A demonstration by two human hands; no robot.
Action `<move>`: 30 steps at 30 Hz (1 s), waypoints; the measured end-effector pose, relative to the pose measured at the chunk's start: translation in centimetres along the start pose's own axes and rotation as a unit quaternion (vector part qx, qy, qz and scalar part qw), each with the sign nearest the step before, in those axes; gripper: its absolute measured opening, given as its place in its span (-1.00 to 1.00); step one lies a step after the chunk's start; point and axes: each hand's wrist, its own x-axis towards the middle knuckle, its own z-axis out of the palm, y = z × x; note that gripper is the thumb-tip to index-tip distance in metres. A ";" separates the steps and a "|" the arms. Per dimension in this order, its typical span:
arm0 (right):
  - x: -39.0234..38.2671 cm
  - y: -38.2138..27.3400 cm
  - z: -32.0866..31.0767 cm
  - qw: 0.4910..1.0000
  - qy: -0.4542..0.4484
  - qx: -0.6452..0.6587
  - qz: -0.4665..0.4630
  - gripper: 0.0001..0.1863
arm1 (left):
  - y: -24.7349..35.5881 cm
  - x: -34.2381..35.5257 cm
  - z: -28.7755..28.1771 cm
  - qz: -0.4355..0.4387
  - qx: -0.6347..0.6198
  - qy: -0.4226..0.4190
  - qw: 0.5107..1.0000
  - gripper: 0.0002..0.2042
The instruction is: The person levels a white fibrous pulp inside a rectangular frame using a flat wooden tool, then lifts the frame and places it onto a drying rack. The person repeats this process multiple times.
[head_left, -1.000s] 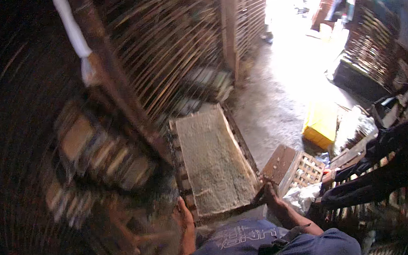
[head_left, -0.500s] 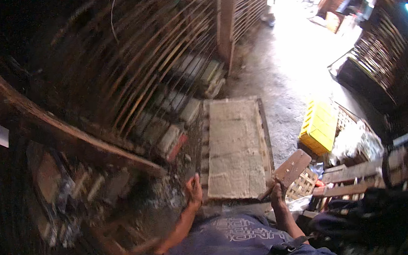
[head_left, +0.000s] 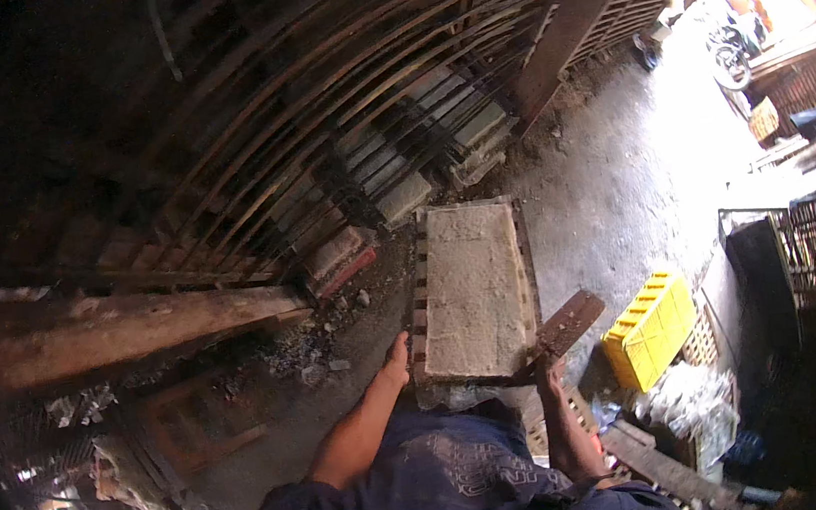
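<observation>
A tall slatted drying rack (head_left: 316, 155) fills the far left. In front of the person, a wooden tray (head_left: 474, 293) holding a pale flat slab (head_left: 472, 288) is carried over the grey floor (head_left: 612, 191). The left hand (head_left: 397, 355) grips the tray's near left corner; the right hand (head_left: 545, 372) clamps its near right edge. A yellow crate (head_left: 650, 328) sits just right, near a brown board (head_left: 565, 323).
</observation>
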 end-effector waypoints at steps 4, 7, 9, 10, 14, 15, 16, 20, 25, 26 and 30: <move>3.4 -4.9 3.2 0.998 -0.001 0.016 0.057 -0.57 | -2.9 6.6 -2.8 0.019 -0.086 0.078 0.993 -0.25; 15.5 -5.9 7.5 0.999 -0.039 -0.013 0.000 -0.61 | 0.8 15.4 0.4 0.034 -0.102 0.165 0.980 -0.27; 19.0 -7.7 9.4 0.996 -0.055 -0.064 -0.012 -0.58 | -0.6 18.7 1.7 0.026 -0.116 0.266 0.957 -0.29; 20.5 -7.5 10.1 0.995 -0.061 -0.077 -0.032 -0.56 | -1.3 20.1 1.5 0.025 -0.171 0.242 0.955 -0.31; 30.3 0.7 11.0 0.975 -0.146 -0.122 -0.111 -0.56 | -3.1 25.8 1.3 0.059 -0.285 0.214 0.932 -0.36; 32.1 2.3 11.1 0.973 -0.178 -0.096 -0.112 -0.55 | -3.5 26.9 1.8 0.073 -0.276 0.235 0.929 -0.37; 33.8 3.7 11.3 0.969 -0.207 -0.069 -0.113 -0.54 | -3.4 28.2 2.4 0.088 -0.247 0.268 0.927 -0.37; 43.1 6.5 15.3 0.953 -0.273 -0.055 -0.120 -0.48 | -0.5 34.4 4.8 0.137 -0.076 0.409 0.899 -0.38; 50.3 7.2 21.4 0.953 -0.273 -0.083 -0.101 -0.41 | 3.2 40.4 4.3 0.110 0.032 0.456 0.883 -0.39; 51.7 6.9 22.9 0.954 -0.271 -0.086 -0.098 -0.39 | 4.7 41.1 3.9 0.089 0.014 0.444 0.892 -0.39; 58.0 6.4 31.3 0.958 -0.257 -0.085 -0.091 -0.33 | 12.9 46.2 4.0 0.251 0.055 0.496 0.829 -0.46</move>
